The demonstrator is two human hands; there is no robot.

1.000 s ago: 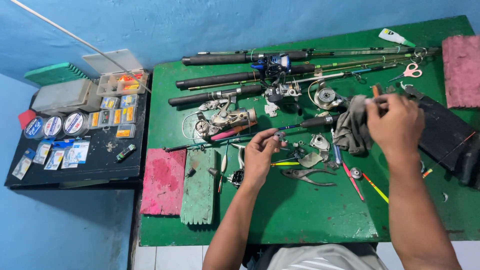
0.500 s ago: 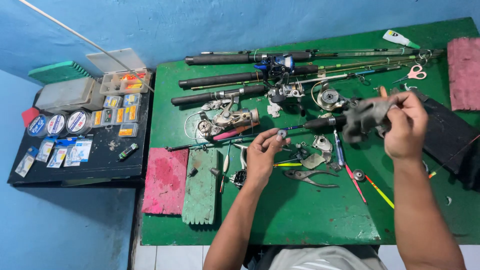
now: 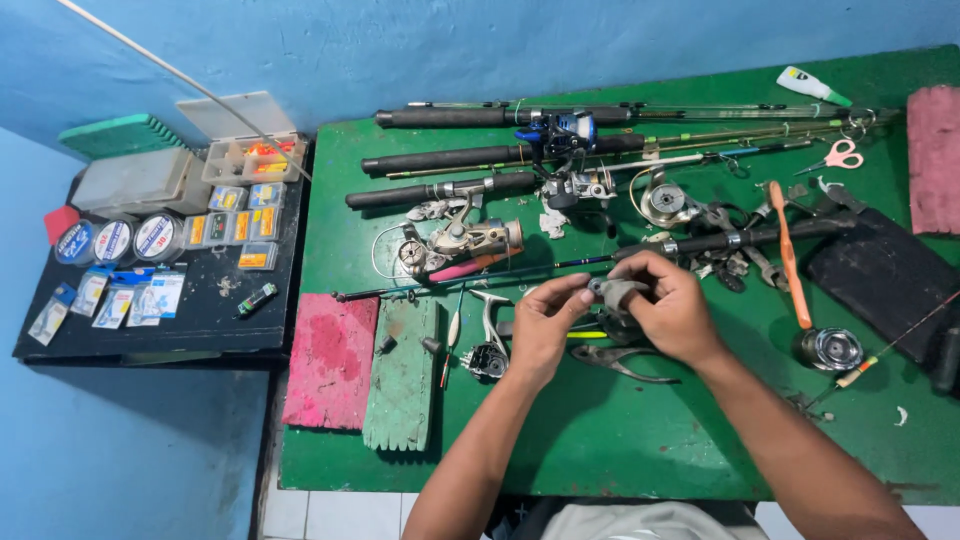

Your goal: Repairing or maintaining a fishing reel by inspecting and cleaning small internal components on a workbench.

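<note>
Both hands, left hand (image 3: pixel 545 325) and right hand (image 3: pixel 672 310), pinch a small grey metal reel part (image 3: pixel 612 291) mid-frame, its long axis left-right

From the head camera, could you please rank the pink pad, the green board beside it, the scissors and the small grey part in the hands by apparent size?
1. Pink pad and green board: similar, too close to rank.
2. Scissors.
3. Grey part, pinched between left hand and right hand, partly covered by fingers, so uncertain.

Wall: painted blue, behind both tables.
Green table (image 3: pixel 620 450): worn paint.
Black side table (image 3: pixel 200 325): stood at its left edge.
Floor: pale tiles.
</note>
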